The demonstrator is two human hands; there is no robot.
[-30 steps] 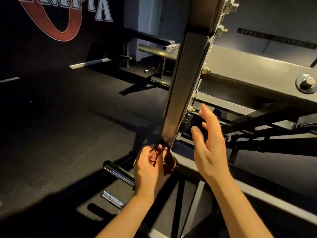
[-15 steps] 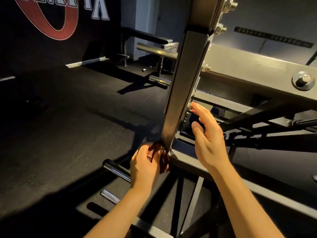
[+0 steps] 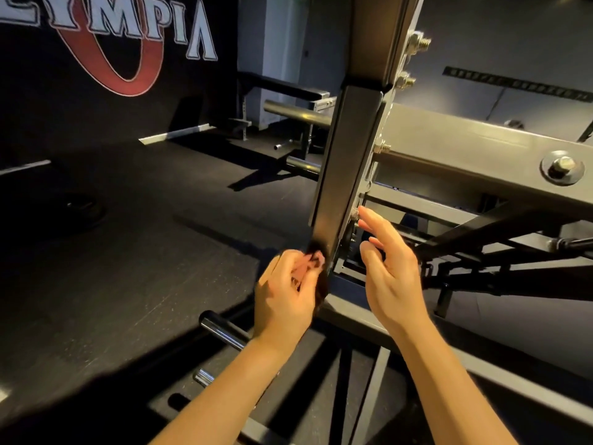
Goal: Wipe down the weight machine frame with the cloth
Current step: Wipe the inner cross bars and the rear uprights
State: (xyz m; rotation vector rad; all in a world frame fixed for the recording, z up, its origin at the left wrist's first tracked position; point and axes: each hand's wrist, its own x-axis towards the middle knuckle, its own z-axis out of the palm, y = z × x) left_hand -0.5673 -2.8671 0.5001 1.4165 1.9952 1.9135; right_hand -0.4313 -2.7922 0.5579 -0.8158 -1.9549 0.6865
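Head view.
Weight machine frame [image 3: 346, 175]: dark upright post at centre, running 12 to 6 o'clock.
Cloth [image 3: 316, 263]: bunched, pinkish and dark, pressed on the post's lower end.
Left hand [image 3: 285, 293]: at 7 o'clock of the cloth, fingers curled round it.
Right hand [image 3: 391, 271]: at 3 o'clock of the cloth, fingers loosely extended, holding nothing; fingertips just beside a bolt [image 3: 354, 215], contact unclear.
Chrome peg [image 3: 224, 329]: at 7 o'clock of the left hand.
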